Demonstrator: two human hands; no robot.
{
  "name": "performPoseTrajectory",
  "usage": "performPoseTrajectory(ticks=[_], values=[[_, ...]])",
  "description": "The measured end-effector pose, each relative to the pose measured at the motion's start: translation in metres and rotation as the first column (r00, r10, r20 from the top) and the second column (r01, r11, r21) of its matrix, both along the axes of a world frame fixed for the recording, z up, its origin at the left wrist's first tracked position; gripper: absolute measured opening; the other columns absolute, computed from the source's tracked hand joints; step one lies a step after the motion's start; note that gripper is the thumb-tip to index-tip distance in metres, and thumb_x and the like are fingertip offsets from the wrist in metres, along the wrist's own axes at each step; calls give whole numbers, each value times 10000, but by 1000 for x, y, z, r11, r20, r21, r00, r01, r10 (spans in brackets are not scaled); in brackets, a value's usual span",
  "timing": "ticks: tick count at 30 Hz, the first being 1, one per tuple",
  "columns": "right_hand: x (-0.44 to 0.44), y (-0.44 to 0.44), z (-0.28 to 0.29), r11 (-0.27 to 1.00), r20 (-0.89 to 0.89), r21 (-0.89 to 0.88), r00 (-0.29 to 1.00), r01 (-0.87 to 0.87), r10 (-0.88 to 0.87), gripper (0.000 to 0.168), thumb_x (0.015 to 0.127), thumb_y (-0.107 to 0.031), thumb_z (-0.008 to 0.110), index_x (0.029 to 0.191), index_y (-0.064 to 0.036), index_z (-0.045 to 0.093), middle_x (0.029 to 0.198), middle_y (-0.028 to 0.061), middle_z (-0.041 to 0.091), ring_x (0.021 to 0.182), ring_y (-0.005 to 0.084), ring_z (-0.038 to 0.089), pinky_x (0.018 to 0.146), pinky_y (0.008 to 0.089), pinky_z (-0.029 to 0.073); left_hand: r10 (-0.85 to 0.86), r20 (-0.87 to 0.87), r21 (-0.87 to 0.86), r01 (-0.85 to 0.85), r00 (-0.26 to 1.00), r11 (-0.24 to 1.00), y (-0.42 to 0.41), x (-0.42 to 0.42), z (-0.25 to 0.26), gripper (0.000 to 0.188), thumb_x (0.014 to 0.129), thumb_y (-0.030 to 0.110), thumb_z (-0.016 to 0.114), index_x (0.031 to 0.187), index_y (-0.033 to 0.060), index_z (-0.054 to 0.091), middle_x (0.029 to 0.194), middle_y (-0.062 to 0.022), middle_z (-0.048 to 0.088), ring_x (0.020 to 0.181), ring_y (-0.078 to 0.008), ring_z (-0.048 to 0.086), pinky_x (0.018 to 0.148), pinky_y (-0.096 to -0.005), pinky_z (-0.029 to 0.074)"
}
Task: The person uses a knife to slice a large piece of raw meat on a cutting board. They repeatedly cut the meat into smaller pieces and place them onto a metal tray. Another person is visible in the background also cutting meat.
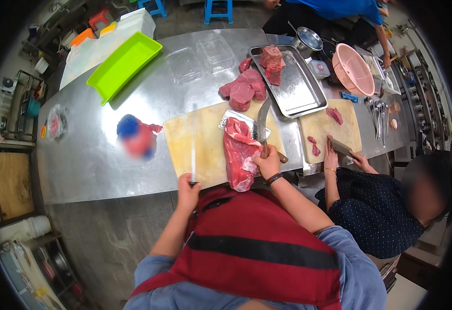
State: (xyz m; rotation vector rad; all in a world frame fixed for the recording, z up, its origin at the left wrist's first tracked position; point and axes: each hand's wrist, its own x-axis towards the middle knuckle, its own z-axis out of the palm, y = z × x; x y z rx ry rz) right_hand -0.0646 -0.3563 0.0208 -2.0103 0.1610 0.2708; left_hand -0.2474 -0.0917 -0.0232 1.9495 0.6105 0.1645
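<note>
My left hand (189, 190) is closed around the black handle of a long, thin rod, likely a honing steel (194, 147), which points away over the cutting board (175, 139). My right hand (267, 161) grips a curved butcher's knife (262, 118) near its handle, blade pointing away from me. Beneath and left of that hand, a large raw slab of meat (235, 162) lies along the board, its near end at the table edge. A printed plastic wrapper (245, 118) is partly under the meat. Another brown handle (283, 157) shows beside my right hand; its blade is hidden.
Raw meat chunks (242, 95) lie beyond the board, by a metal tray (315, 97) holding more meat. A green bin (125, 68) and clear plastic containers (183, 66) stand farther back. At right, a co-worker's hands (330, 155) hold a cleaver (340, 146) at another board (346, 120).
</note>
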Motion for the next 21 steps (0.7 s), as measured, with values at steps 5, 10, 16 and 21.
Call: performPoseTrajectory(ticks=[5, 10, 16, 21], values=[[-5, 15, -7, 988, 4, 141, 998, 59, -60, 540, 775, -159, 797, 1200, 31, 524, 1035, 95, 649, 908, 166, 620, 831, 317, 512, -273, -15, 175, 271, 962, 947, -58, 29, 15, 503, 771, -16, 716, 1224, -68, 505, 1105, -261, 527, 1044, -432, 524, 934, -478, 433], [-11, 44, -18, 970, -4, 209, 992, 126, -128, 523, 763, -195, 797, 1159, 26, 538, 990, 125, 663, 874, 205, 634, 809, 345, 515, -316, -137, 439, 343, 939, 831, -85, 36, 16, 653, 798, 15, 652, 1379, -137, 397, 1159, -286, 512, 1042, -447, 510, 954, -486, 417], [-16, 83, 20, 980, 4, 174, 995, 98, -100, 538, 810, -232, 799, 1205, 19, 532, 1073, 121, 654, 965, 198, 622, 877, 352, 503, -312, -61, 353, 313, 948, 882, -99, 26, 10, 867, 751, 57, 713, 1486, -104, 281, 1267, -280, 461, 1127, -443, 466, 997, -497, 384], [-19, 65, 1, 905, 14, 399, 986, 149, -168, 383, 939, -239, 684, 1191, 0, 522, 946, 83, 649, 795, 157, 624, 712, 304, 516, -334, -329, 329, 439, 883, 836, -84, 31, 30, 1031, 698, 103, 804, 1529, -53, 214, 1314, -259, 431, 1187, -436, 442, 1033, -486, 366]])
